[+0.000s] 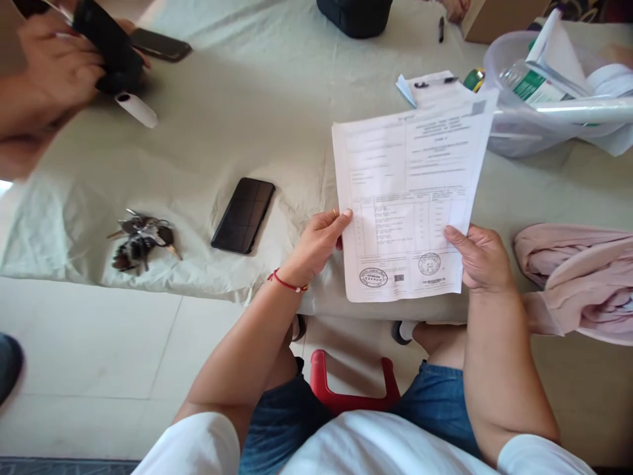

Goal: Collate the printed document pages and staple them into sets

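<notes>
paper is what you have in hand: a printed sheet (403,191), held up at the near edge of the cloth-covered surface (277,99), in front of your body. your left hand (316,244) has its fingers closed on the sheet's left edge, thumb on the printed face, and your right hand (487,257) grips the right edge a little lower in the same way. as for what is done, the sheet is already in both hands with its face toward you, and it bears ruled columns and two inked stamps near the bottom; what is left you can't judge from this view, since the text is too small to read and the back is hidden. to the right of the sheet and beyond it, the translucent tub (524,135) holds a bottle with a green label (527,87) and folded white paper (558,59), while a long pale roll (583,111) lies across it; the bottom layer can't be made out. past the sheet's far right corner, a cardboard box (499,20) doesn't show its contents. left of the sheet, a phone (243,216) and a bunch of keys (146,241) lie apart from your hands.
</notes>
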Demonstrator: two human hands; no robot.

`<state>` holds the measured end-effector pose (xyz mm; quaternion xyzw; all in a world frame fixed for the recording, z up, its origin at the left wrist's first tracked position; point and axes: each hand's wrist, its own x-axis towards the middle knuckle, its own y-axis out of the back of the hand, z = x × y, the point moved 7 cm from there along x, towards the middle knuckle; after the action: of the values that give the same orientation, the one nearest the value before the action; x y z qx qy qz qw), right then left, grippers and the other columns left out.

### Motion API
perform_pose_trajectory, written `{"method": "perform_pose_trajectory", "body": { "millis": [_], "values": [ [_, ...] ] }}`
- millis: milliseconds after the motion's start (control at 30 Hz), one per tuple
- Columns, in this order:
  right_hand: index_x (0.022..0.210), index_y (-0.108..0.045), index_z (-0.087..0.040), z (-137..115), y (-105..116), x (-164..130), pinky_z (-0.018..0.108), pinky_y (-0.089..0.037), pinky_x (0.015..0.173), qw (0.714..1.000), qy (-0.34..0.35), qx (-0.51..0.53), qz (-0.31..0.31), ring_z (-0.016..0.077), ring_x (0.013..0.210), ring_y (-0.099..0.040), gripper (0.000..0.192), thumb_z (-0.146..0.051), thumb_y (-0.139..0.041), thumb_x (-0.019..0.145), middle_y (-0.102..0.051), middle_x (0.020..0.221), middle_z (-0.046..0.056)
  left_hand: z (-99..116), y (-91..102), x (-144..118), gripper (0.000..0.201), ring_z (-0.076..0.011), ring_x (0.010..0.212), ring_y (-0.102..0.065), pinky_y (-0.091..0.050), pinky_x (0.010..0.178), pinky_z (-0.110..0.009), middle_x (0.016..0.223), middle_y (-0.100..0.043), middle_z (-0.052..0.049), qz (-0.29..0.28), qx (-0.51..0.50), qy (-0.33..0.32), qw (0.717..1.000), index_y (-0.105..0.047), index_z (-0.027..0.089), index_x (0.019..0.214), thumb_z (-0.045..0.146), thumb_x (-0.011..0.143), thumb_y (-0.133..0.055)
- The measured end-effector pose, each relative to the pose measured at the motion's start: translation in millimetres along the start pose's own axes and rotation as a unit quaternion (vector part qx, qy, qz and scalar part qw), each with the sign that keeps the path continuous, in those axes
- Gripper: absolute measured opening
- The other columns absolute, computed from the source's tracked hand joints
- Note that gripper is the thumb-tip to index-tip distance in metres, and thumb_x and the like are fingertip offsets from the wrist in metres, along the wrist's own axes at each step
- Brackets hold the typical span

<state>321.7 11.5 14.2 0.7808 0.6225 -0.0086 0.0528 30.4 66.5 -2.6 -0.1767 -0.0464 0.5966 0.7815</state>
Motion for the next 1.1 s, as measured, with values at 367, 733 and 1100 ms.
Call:
{"method": "perform_pose_trajectory", "body": {
  "millis": [367, 733, 1100],
  "values": [
    [0.097, -0.089, -0.028, 13.4, 23.0, -15.3, 0.051, -0.072, 0.078, 0.989, -0.139, 0.004, -0.046, 0.0316, 0.081, -0.085, 0.04, -0.06, -0.099, 0.075, -0.088, 0.094, 0.005, -0.6, 4.7, 12.4, 0.05, -0.0079, 0.049, -0.038, -0.037, 0.045, -0.026, 0.064, -0.051, 0.004, 0.068, 0.0, -0.017, 0.998, -0.062, 0.023, 0.073, 0.062, 0.094, -0.084],
    [0.101, -0.09, -0.027, 32.7, 17.9, -24.4, 0.046, -0.073, 0.084, 0.968, -0.168, -0.043, -0.183, 0.0283, 0.086, -0.086, 0.038, -0.061, -0.093, 0.084, -0.089, 0.097, 0.005, -3.7, 2.8, 0.4, 0.042, -0.0255, 0.121, -0.07, -0.056, 0.102, -0.035, 0.118, -0.079, -0.009, 0.145, 0.064, -0.094, 0.983, -0.073, 0.024, 0.109, 0.066, 0.103, -0.07],
    [0.118, -0.085, -0.03, 15.8, -6.6, -9.1, 0.056, -0.066, 0.112, 0.995, -0.067, 0.033, -0.064, 0.0333, 0.123, -0.081, 0.045, -0.055, -0.097, 0.082, -0.085, 0.13, 0.004, -24.2, -17.4, -7.6, 0.037, -0.0275, 0.128, -0.07, -0.057, 0.109, -0.04, 0.13, -0.078, -0.01, 0.105, -0.003, 0.005, 0.995, -0.076, 0.024, 0.109, 0.06, 0.102, -0.072]
  ]
}}
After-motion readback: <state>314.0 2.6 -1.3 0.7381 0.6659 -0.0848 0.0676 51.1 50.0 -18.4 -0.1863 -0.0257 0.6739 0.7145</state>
